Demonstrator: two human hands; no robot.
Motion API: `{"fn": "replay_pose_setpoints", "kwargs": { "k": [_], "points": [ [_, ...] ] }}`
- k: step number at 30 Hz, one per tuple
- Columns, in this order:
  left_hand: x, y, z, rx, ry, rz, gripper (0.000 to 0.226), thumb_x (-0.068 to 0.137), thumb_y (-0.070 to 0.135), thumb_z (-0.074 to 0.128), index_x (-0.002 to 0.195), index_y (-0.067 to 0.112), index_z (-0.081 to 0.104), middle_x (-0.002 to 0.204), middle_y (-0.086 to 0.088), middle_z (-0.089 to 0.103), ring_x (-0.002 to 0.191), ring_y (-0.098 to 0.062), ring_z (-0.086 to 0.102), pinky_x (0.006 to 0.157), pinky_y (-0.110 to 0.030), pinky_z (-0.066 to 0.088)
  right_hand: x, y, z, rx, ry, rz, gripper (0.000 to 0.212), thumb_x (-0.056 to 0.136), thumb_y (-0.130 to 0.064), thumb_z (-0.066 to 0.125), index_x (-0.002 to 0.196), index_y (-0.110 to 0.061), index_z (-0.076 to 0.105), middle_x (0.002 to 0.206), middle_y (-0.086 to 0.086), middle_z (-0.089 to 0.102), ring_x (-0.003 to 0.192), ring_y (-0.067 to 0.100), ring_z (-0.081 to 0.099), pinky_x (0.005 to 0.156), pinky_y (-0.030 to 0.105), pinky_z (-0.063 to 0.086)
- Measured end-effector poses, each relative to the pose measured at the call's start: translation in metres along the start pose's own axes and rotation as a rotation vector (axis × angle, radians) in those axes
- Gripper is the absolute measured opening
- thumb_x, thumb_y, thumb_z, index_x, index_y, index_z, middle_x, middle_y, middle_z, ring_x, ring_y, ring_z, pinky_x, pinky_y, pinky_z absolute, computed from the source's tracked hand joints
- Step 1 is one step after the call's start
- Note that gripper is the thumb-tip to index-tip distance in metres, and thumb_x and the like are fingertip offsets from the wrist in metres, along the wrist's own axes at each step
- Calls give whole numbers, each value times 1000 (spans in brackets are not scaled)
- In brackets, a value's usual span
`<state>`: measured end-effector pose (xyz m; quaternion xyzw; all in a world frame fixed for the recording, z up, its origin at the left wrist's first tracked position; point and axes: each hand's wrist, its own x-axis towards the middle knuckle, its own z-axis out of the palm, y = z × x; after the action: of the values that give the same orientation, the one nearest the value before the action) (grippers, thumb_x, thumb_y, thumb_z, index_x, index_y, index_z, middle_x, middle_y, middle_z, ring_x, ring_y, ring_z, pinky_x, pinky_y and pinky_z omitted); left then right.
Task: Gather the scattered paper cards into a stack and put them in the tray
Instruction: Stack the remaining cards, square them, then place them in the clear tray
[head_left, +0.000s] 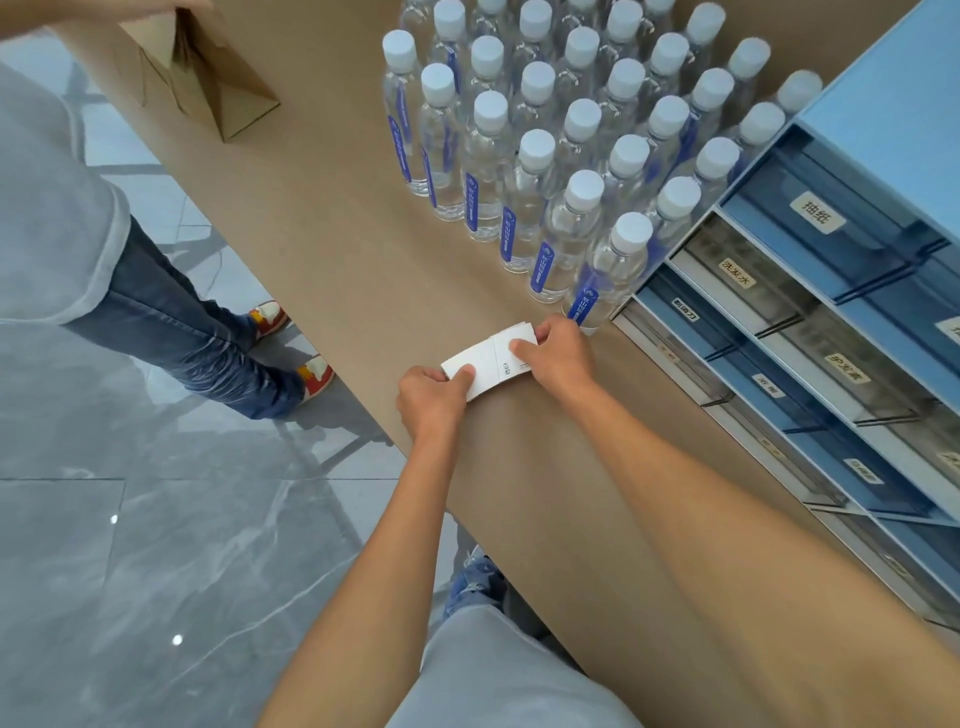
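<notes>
A stack of white paper cards (491, 361) lies on the tan counter (337, 249), near its left edge. My left hand (434, 402) grips the near end of the stack, thumb on top. My right hand (558, 353) presses on the far end, fingers curled over its top and side. The cards look roughly squared together between both hands. No tray is clearly visible.
Several rows of clear water bottles (566, 150) with white caps stand just beyond the cards. A blue drawer cabinet (810, 322) with labelled drawers lies at the right. A brown paper bag (208, 78) sits far left, and another person (171, 317) stands beside the counter.
</notes>
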<state>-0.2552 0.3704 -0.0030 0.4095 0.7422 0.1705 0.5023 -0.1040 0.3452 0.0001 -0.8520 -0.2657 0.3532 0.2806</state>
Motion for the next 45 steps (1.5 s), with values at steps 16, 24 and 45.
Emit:
{"fn": "replay_pose_setpoints", "kwargs": {
  "k": [16, 24, 45],
  "points": [
    [5, 6, -3, -114, -70, -82, 36, 71, 20, 84, 58, 15, 51, 69, -6, 59, 60, -22, 51, 56, -24, 45, 2, 5, 0, 167, -35, 129, 29, 76, -22, 78, 97, -12, 60, 90, 1, 64, 81, 17, 60, 66, 25, 43],
    [-3, 2, -3, -135, -331, -113, 25, 81, 19, 80, 70, 10, 59, 73, -9, 59, 63, -21, 52, 70, -31, 49, -18, 20, -21, 496, -132, 257, 16, 82, -12, 75, 78, -19, 61, 79, -4, 69, 68, 6, 65, 57, 23, 45],
    [-172, -63, 127, 472, -1164, 203, 16, 79, 3, 79, 83, 18, 73, 76, 5, 79, 71, -11, 74, 65, -22, 60, -230, 245, -134, 917, 375, 526, 14, 86, -1, 69, 96, -10, 71, 91, 4, 74, 76, 12, 68, 60, 17, 52]
  ]
}}
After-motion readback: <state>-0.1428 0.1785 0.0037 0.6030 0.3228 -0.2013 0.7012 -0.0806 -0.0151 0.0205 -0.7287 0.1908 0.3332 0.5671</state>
